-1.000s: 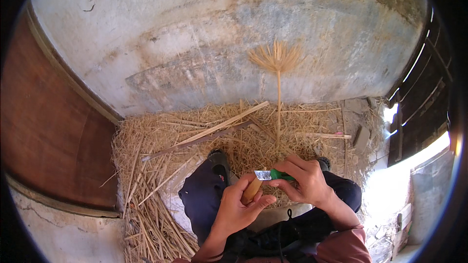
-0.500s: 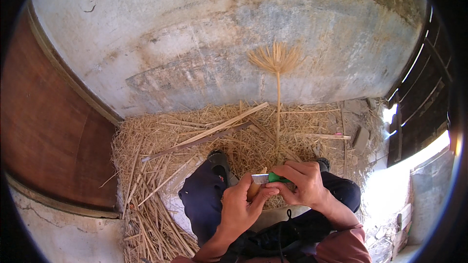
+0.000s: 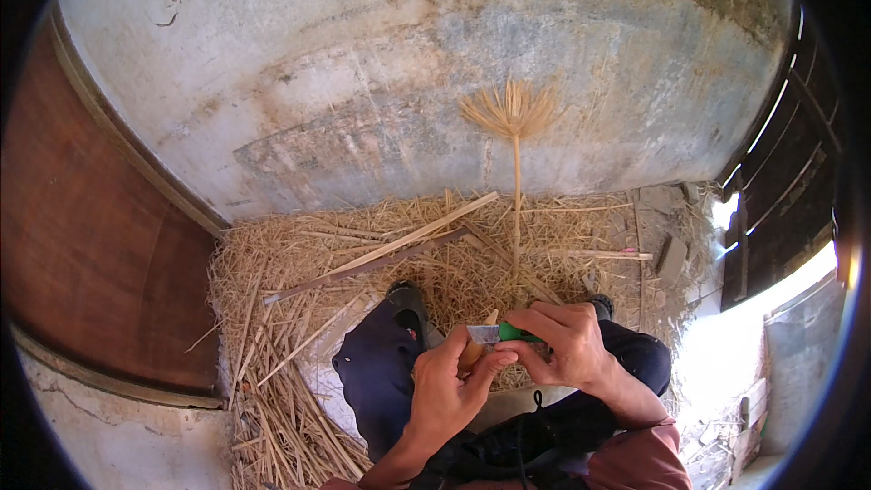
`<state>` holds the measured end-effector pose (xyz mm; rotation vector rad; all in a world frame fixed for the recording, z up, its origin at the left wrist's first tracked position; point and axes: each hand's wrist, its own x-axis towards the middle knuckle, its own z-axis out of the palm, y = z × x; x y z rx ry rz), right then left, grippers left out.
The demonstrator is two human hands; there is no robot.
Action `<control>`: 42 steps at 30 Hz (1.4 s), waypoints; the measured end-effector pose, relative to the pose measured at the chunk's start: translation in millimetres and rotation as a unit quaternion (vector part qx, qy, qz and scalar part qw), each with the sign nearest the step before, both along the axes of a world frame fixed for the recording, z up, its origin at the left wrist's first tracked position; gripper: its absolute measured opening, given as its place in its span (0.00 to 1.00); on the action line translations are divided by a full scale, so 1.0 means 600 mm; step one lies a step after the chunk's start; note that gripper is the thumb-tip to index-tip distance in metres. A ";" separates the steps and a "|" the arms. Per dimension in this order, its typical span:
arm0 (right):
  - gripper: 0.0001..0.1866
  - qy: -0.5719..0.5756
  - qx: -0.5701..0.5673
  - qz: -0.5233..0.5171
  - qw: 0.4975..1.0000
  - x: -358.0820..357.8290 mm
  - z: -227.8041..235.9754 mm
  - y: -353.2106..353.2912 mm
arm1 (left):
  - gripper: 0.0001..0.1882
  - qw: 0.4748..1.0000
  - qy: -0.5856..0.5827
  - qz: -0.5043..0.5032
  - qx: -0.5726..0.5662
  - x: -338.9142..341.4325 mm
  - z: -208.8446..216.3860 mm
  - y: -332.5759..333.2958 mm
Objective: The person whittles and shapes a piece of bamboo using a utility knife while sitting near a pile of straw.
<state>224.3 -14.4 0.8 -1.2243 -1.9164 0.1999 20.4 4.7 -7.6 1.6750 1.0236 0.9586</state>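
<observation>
A knife [image 3: 513,332] with a green handle and a short, broad metal blade is gripped in my right hand [image 3: 572,340]. Its blade points left, toward the fingers of my left hand [image 3: 446,385]. My left hand is closed around a piece of tan wood [image 3: 472,354], whose pale tip shows just above the blade. Blade and wood overlap in view, and the fingers cover most of the wood. My two thumbs come close together below the knife. Both hands are held over my lap, between my knees.
A straw broom [image 3: 516,118] leans on the stained wall [image 3: 363,63], head up. Straw and shavings [image 3: 435,286] cover the floor, with long wooden strips [image 3: 408,243] across them. Split sticks [image 3: 290,426] are heaped at left. A brown door panel [image 3: 100,227] stands far left, a brick [image 3: 671,259] at right.
Almost nothing differs. The knife blade has tilted very slightly in my right hand; my left hand still holds the wood in the same place.
</observation>
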 end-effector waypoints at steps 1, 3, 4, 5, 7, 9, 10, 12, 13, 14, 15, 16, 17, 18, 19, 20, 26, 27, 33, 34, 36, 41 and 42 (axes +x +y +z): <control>0.15 -0.003 0.002 0.000 1.000 0.000 0.000 0.000 | 0.18 1.000 0.000 -0.001 0.002 0.000 0.002 0.001; 0.15 -0.008 0.005 -0.001 1.000 -0.001 -0.001 0.001 | 0.17 0.999 0.006 0.005 0.034 -0.001 -0.006 0.002; 0.15 -0.013 0.007 -0.002 1.000 -0.002 0.001 0.000 | 0.17 0.999 0.009 0.008 0.050 0.000 -0.009 0.001; 0.15 -0.017 0.009 -0.003 1.000 -0.003 0.004 -0.002 | 0.17 0.999 0.002 0.014 0.052 0.001 -0.009 0.000; 0.15 -0.022 0.019 -0.009 1.000 -0.005 0.005 -0.002 | 0.17 0.998 -0.011 0.026 0.058 0.004 -0.009 -0.002; 0.15 -0.025 0.036 -0.018 0.999 -0.008 0.002 -0.001 | 0.17 0.997 -0.021 0.034 0.062 0.007 -0.011 -0.003; 0.15 -0.028 0.041 -0.024 0.998 -0.009 0.001 -0.002 | 0.16 0.997 -0.026 0.038 0.064 0.008 -0.011 -0.003; 0.15 -0.035 0.052 -0.036 0.997 -0.011 -0.002 -0.004 | 0.16 0.997 -0.025 0.039 0.064 0.008 -0.009 -0.002; 0.15 -0.034 0.058 -0.039 0.997 -0.011 -0.004 -0.004 | 0.16 0.997 -0.025 0.040 0.064 0.008 -0.008 -0.002; 0.15 -0.033 0.064 -0.041 0.997 -0.012 -0.005 -0.004 | 0.16 0.997 -0.024 0.038 0.061 0.008 -0.005 -0.002; 0.15 -0.032 0.070 -0.044 0.996 -0.013 -0.006 -0.004 | 0.16 0.997 -0.022 0.036 0.057 0.006 0.000 -0.002; 0.16 -0.033 0.072 -0.047 0.996 -0.013 -0.007 -0.004 | 0.17 0.998 -0.021 0.033 0.054 0.006 0.002 -0.002; 0.16 -0.034 0.074 -0.050 0.995 -0.013 -0.008 -0.005 | 0.17 0.998 -0.022 0.033 0.050 0.006 0.000 -0.002; 0.16 -0.035 0.076 -0.053 0.995 -0.014 -0.008 -0.005 | 0.18 0.998 -0.024 0.033 0.046 0.006 -0.001 -0.002; 0.16 -0.033 0.076 -0.052 0.995 -0.015 -0.007 -0.005 | 0.18 0.998 -0.025 0.033 0.042 0.005 -0.002 -0.002; 0.16 -0.030 0.075 -0.052 0.995 -0.017 -0.006 -0.006 | 0.18 0.998 -0.028 0.034 0.042 0.005 -0.002 -0.003; 0.16 -0.006 0.061 -0.066 0.996 -0.012 0.002 -0.007 | 0.21 0.998 0.019 0.040 0.052 0.000 -0.008 -0.009; 0.16 0.012 0.055 -0.073 0.996 -0.010 0.001 -0.004 | 0.21 0.998 0.026 0.038 0.049 -0.004 -0.003 -0.011; 0.17 0.080 0.017 -0.037 0.996 0.012 0.001 -0.002 | 0.21 1.000 0.013 0.008 0.019 -0.013 0.021 -0.003; 0.17 0.056 0.018 -0.011 0.998 0.013 0.005 0.000 | 0.21 1.000 0.003 -0.001 0.003 -0.013 0.022 -0.002; 0.18 0.008 0.019 0.039 0.999 0.012 0.015 0.000 | 0.22 1.000 -0.006 -0.024 0.009 -0.014 0.021 -0.002; 0.19 0.002 0.017 0.015 1.000 0.004 0.011 -0.004 | 0.23 0.997 0.029 -0.003 0.070 -0.015 0.012 0.000; 0.19 -0.002 0.018 0.014 1.000 0.004 0.012 -0.005 | 0.23 0.998 0.025 0.002 0.066 -0.014 0.004 -0.002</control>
